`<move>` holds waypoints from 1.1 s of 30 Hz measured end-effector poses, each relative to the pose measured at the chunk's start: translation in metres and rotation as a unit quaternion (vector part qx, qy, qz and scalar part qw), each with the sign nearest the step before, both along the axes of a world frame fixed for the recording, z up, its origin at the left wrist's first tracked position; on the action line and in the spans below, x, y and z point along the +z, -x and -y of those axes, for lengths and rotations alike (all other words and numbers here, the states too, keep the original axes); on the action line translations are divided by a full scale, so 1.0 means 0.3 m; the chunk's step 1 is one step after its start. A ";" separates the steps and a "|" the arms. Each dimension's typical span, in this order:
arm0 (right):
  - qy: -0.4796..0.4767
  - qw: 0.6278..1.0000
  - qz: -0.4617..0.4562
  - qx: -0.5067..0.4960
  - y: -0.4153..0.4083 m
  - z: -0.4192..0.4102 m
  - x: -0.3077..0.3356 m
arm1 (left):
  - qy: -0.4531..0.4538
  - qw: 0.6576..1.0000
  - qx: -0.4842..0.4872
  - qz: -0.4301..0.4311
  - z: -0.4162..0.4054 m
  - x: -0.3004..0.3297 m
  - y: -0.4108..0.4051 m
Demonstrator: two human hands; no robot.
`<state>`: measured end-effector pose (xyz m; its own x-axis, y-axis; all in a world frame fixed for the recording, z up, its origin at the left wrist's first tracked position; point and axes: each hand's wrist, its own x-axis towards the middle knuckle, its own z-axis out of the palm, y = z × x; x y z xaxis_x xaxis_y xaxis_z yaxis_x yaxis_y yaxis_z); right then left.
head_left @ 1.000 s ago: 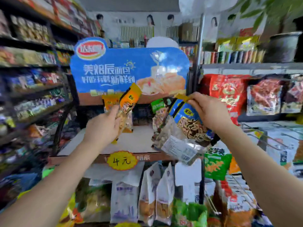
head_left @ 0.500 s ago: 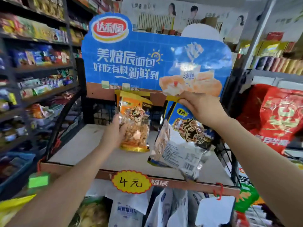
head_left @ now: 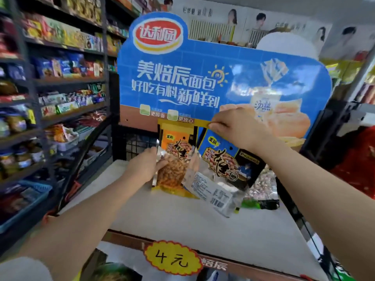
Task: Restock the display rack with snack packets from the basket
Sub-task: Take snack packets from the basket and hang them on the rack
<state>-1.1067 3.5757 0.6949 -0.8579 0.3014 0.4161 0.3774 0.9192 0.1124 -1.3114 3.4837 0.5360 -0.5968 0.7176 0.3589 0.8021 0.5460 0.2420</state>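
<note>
Left hand (head_left: 149, 166) grips the orange peanut packet (head_left: 174, 159) upright on the shelf (head_left: 182, 216) — right hand (head_left: 237, 128) pinches the blue packet (head_left: 225, 159) by its top.

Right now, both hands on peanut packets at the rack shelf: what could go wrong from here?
1. The right hand pinches a bunch of packets by the top edge only; the silver packet hanging lowest may slip out.
2. The orange packet, which the left hand steadies upright, may topple forward once released.
3. The loose green packet on the shelf could get buried.
</note>
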 end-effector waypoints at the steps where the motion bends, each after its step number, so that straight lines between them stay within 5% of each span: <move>1: 0.023 1.000 0.001 -0.009 0.025 0.024 0.008 | 0.004 1.000 -0.005 -0.019 0.028 0.021 0.013; 5: 0.146 0.989 0.028 -0.014 0.147 0.141 0.051 | 0.031 0.988 -0.086 -0.128 0.206 0.071 0.073; 8: 0.170 0.975 0.089 -0.114 0.275 0.194 0.075 | -0.040 0.948 -0.220 -0.225 0.367 0.085 0.147; 9: 0.193 0.966 0.092 -0.146 0.317 0.213 0.075 | -0.074 0.942 -0.257 -0.203 0.419 0.083 0.170; 11: 0.271 0.943 0.076 -0.180 0.398 0.237 0.056 | -0.120 0.943 -0.309 0.029 0.505 0.081 0.187; 13: 0.439 0.882 0.008 -0.172 0.472 0.253 0.026 | -0.139 0.908 -0.317 0.236 0.536 0.054 0.174; 15: 0.599 0.785 -0.057 -0.144 0.524 0.276 0.005 | -0.133 0.906 -0.279 0.290 0.525 0.025 0.166; 16: 0.621 0.769 -0.061 -0.138 0.543 0.275 -0.004 | -0.131 0.912 -0.250 0.299 0.515 0.010 0.166; 19: 0.562 0.816 -0.023 -0.134 0.597 0.276 -0.033 | -0.139 0.921 -0.185 0.313 0.488 -0.024 0.182; 22: 0.252 0.948 0.097 -0.170 0.630 0.294 -0.036 | -0.144 0.936 -0.177 0.269 0.462 -0.036 0.192; 25: 0.033 0.977 0.113 -0.179 0.641 0.286 -0.009 | -0.146 0.941 -0.173 0.251 0.430 -0.013 0.220; 29: 0.120 0.983 0.136 0.005 0.637 0.227 -0.005 | -0.144 0.947 -0.175 0.229 0.386 0.014 0.255; 33: 0.121 0.988 0.079 0.050 0.668 0.180 -0.049 | -0.169 0.952 -0.137 0.215 0.335 -0.010 0.248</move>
<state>-1.3072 3.5216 0.6801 -0.9372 0.2851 0.2007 0.2778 0.9585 -0.0644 -1.3857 3.3833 0.5331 -0.5476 0.7546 0.3616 0.6910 0.1641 0.7040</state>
